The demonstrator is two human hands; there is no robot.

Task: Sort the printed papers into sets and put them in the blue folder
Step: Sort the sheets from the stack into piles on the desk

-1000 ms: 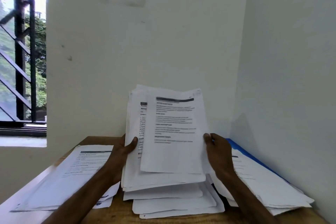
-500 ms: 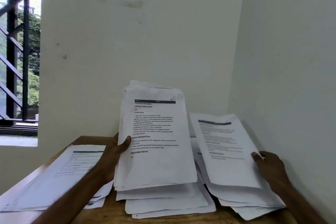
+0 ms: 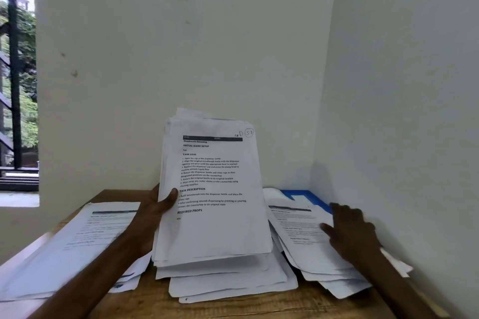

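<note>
My left hand point(image 3: 153, 211) grips a thick stack of printed papers point(image 3: 211, 189) by its left edge and holds it upright over the table's middle; the top sheet reads "Mouthwash Decanting". More loose sheets point(image 3: 233, 280) lie flat under that stack. My right hand point(image 3: 350, 233) rests with straight fingers on the right pile of papers point(image 3: 303, 235). That pile lies on the blue folder point(image 3: 305, 195), of which only a far corner shows by the wall. A third pile of sheets point(image 3: 77, 243) lies at the left.
The wooden table point(image 3: 233, 305) stands in a corner, with white walls close behind and to the right. A barred window point(image 3: 15, 85) is at the far left. The left pile overhangs the table's left edge.
My right hand has taken the top sheet off the held stack, carried it right and laid it on the right pile, where it now rests flat. The left hand still holds the stack.
</note>
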